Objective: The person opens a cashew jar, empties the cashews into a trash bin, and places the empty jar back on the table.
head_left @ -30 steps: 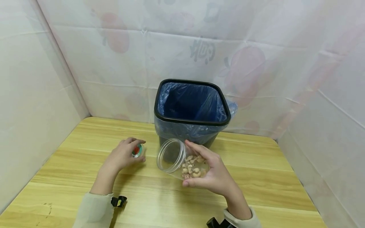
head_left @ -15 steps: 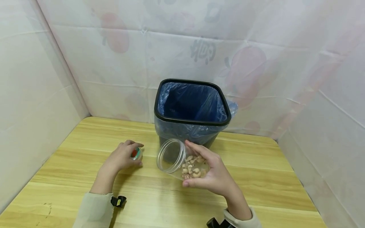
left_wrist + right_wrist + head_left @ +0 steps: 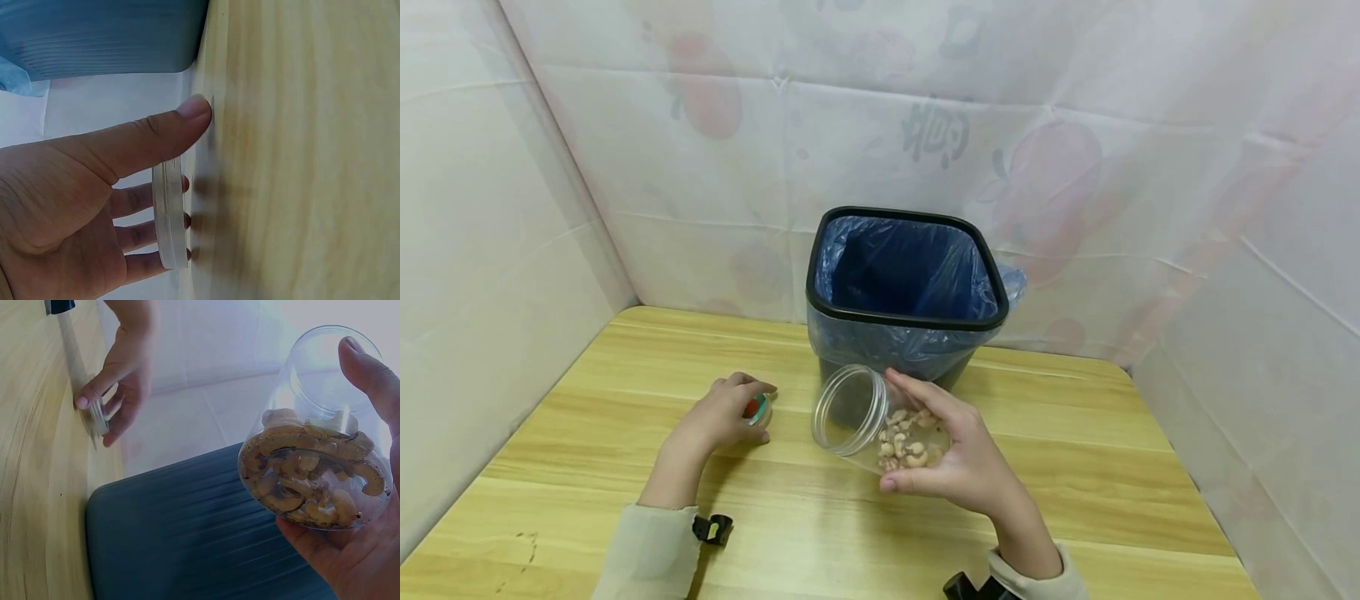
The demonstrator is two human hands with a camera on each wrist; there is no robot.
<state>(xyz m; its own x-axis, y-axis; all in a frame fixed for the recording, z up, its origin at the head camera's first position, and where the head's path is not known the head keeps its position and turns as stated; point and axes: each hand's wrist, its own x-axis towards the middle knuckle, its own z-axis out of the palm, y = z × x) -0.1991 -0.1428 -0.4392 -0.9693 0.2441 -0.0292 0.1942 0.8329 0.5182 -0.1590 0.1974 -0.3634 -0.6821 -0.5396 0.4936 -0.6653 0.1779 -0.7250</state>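
Above the bench (image 3: 820, 542), just in front of one black-rimmed bin (image 3: 906, 320), you are holding one jar (image 3: 880, 423) in your right hand (image 3: 962, 454), while your left hand (image 3: 718, 415) is pinching one lid (image 3: 763, 411) close to the bench top. One blue bag (image 3: 880, 340) is lining the bin. Your jar is showing clear walls and a ridged, uncovered mouth; it is leaning over, its mouth facing left. Pale, curved cashews (image 3: 913, 442) are lying heaped in its closed end, too crowded for counting. Your right fingers are gripping wide around the jar, the thumb pressing its near side. Your left fingers are holding narrower, with the round, red-and-green-topped lid sitting between them and the thumb; you cannot tell whether it is touching the bench.
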